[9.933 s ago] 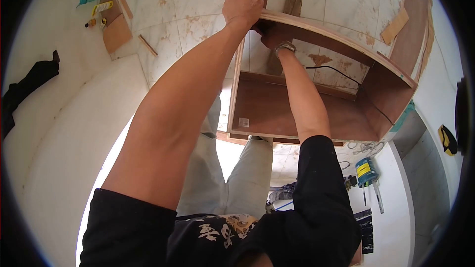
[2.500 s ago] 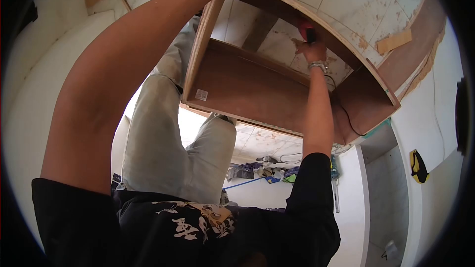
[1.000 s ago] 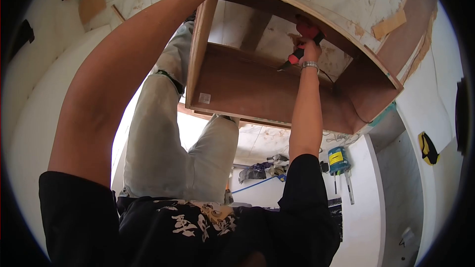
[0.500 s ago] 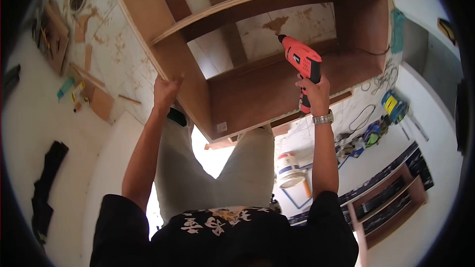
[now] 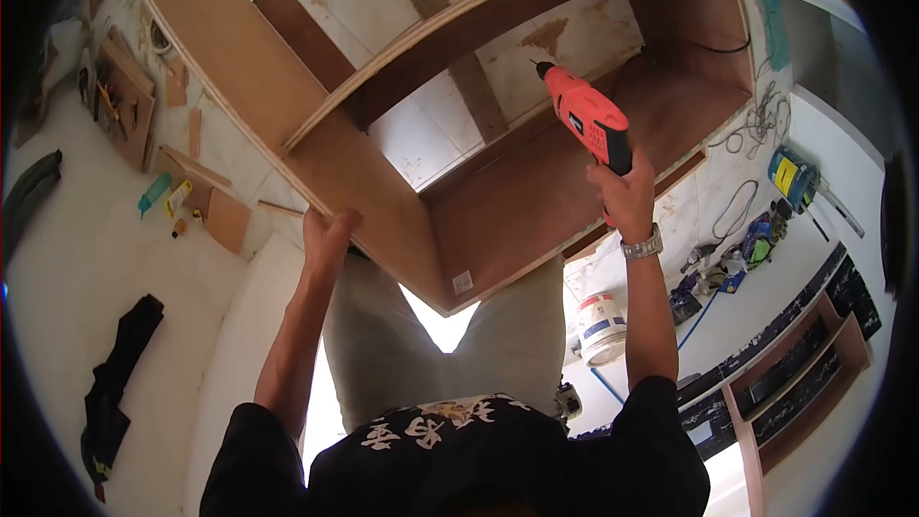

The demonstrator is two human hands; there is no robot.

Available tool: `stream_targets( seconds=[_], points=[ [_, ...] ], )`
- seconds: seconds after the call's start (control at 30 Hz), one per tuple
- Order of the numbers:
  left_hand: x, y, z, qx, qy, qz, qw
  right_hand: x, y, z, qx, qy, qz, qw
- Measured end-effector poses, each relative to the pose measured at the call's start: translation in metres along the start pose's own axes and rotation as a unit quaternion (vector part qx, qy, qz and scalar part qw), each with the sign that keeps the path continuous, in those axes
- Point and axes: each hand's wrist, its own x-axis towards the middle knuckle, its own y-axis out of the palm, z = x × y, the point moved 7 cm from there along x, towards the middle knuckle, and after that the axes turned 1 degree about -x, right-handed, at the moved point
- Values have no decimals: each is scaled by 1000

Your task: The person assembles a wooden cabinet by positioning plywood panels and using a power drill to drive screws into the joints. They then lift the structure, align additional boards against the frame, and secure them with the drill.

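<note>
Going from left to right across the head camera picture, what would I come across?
Dark cloth → green bottle → left hand on the plywood cabinet → red drill in the right hand → blue canister.

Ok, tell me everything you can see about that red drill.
The red drill is a pistol-shaped power tool with a red-orange plastic-looking body, black grip and a dark chuck at its tip. The right hand holds it by the grip, tip pointing up and left into the open plywood cabinet, touching nothing there.
</note>
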Motion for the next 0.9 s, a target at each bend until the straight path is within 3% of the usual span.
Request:
stream_targets(
  seconds=[0.13, 0.23, 0.27, 0.43, 0.9],
  points=[
    [-38, -19, 2, -24, -46, -40, 998, -13, 4, -8, 51, 39, 52, 997],
    [-34, -43, 15, -24, 29, -38, 999, -32, -1, -10, 63, 68, 58, 994],
    [-42, -53, 28, -26, 4, -42, 999, -39, 1, -3, 100, 71, 83, 989],
    [-37, -93, 56, -38, -38, -30, 998, -48, 11, 4, 191, 71, 22, 979],
    [-6, -139, 125, 14, -84, -57, 995, -21, 24, 3, 112, 40, 33, 992]
  ],
)
